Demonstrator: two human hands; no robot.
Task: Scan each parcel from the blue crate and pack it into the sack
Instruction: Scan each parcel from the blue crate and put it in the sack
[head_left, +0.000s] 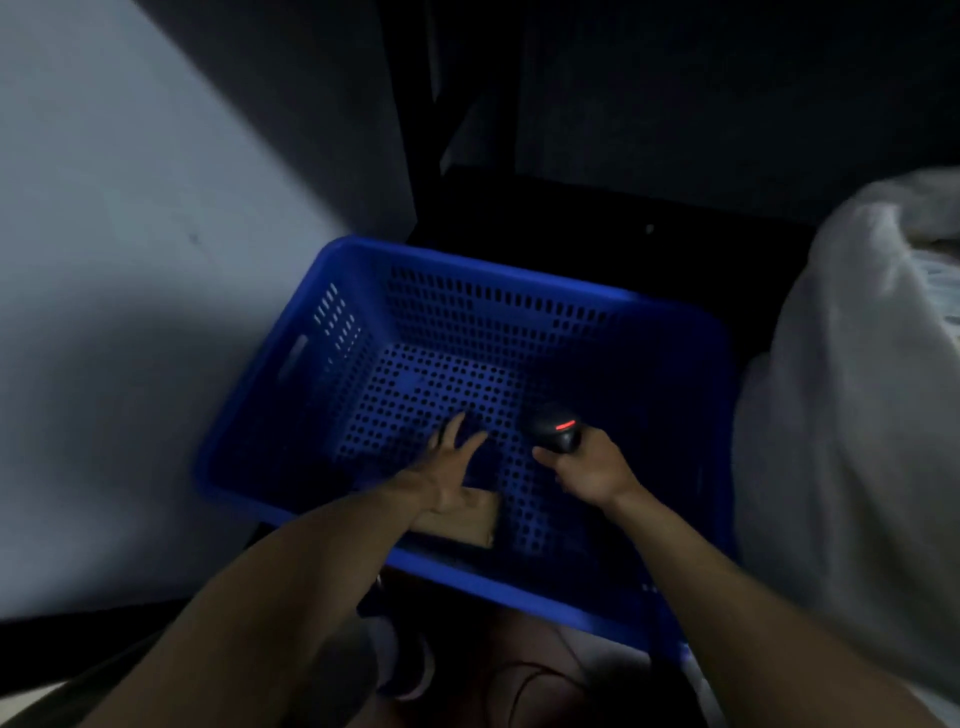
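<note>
Head view. Pickup of the one brown parcel (467, 525) in sight, judged the step in hand: draw the left hand (447, 467) back toward the near wall of the blue crate (467, 260), pinch the parcel by its long edges, and turn any label up to the scanner (556, 428). Left hand spread, fingers straight, holding nothing, reaching beyond the parcel with the wrist over it. Right hand (587, 478) wrapped round the scanner, red light on, near the left. Sack (841, 415) beside the crate's right wall.

One blue crate (519, 590), one brown parcel (467, 525) visible in it, one black handheld scanner (553, 428) showing one red light, one white sack (841, 415), two bare hands, one left hand (447, 478), one right hand (592, 473)
</note>
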